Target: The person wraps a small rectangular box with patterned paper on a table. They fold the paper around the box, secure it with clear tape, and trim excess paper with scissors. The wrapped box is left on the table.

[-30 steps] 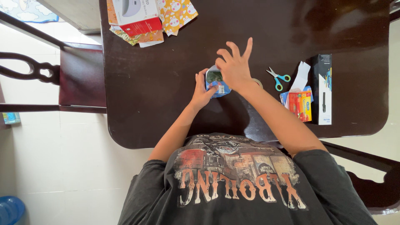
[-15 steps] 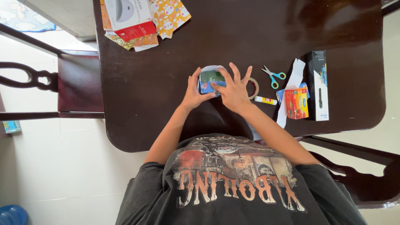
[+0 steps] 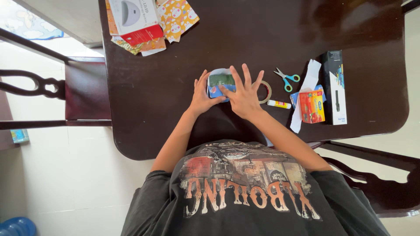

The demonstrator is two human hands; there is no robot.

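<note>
Head view, small box (image 3: 217,83) under right fingers (image 3: 238,78), left hand (image 3: 202,98) beside

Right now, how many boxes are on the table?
3: a white and red box at the far left corner, a tall black box at the right, a small red box beside it.

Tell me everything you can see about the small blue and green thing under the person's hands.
The small packet lies flat on the dark wooden table, near its front edge. It looks like paper or thin card: a green middle, a blue lower part, and a pale, whitish sheet showing around its top. The left hand touches its left side, while the right hand, fingers spread, presses on its right part and hides that edge. Finer details are too small to tell.
</note>
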